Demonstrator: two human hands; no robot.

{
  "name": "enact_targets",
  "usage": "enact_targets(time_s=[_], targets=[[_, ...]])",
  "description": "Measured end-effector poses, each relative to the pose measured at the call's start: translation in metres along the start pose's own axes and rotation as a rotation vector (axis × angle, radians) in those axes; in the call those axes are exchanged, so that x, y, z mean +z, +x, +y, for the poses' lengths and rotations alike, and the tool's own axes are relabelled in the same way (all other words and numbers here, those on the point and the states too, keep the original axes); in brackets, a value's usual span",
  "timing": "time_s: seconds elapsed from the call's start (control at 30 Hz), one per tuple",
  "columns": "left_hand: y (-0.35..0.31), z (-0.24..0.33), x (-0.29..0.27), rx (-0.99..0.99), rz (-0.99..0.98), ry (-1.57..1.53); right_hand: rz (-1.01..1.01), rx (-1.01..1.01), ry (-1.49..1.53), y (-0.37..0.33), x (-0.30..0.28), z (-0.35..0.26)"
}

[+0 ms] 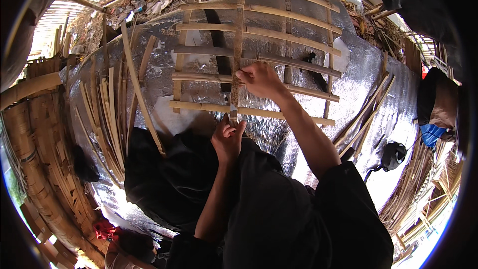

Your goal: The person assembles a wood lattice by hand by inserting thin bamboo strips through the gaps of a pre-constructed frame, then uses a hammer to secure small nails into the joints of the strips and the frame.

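Note:
A bamboo lattice (294, 13) lies before me, its long slats crossed by several upright strips. My right hand (262, 80) is closed on the middle upright strip (240, 25), thumb and fingers pinching it near the second-lowest slat. At the near end of that strip, my left hand (228, 138) has its fingers curled and pinched around the tip, just below the lowest slat (269, 113). A small pale, shiny patch shows between the left fingers and this slat; I cannot make out what it is.
Silvery sheeting (368, 89) covers the ground under the lattice. Loose bamboo strips (112, 114) lie to the left, and thin ones (366, 112) to the right. A black pouch-like item (393, 155) sits at the right. Woven bamboo (50, 154) stands along the left side.

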State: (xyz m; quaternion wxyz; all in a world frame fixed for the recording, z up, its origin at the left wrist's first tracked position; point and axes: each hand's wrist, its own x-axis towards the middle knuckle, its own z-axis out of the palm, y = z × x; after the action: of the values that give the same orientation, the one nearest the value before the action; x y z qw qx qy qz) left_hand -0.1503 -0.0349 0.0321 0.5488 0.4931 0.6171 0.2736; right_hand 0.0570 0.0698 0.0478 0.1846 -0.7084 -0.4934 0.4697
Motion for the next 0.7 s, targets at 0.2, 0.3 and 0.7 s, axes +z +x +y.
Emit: enact_targets(time_s=[0.2, 0.3, 0.7], targets=[[0.002, -0.024, 0.001, 0.016, -0.111, -0.040, 0.008, -0.041, -0.073, -0.001, 0.001, -0.005], [0.002, -0.001, 0.005, -0.022, -0.057, -0.286, 0.080, -0.067, -0.095, -0.001, 0.005, 0.005], [0.013, -0.001, 0.005, -0.247, 0.030, -0.258, 0.098, -0.101, -0.088, 0.002, 0.012, 0.012]])
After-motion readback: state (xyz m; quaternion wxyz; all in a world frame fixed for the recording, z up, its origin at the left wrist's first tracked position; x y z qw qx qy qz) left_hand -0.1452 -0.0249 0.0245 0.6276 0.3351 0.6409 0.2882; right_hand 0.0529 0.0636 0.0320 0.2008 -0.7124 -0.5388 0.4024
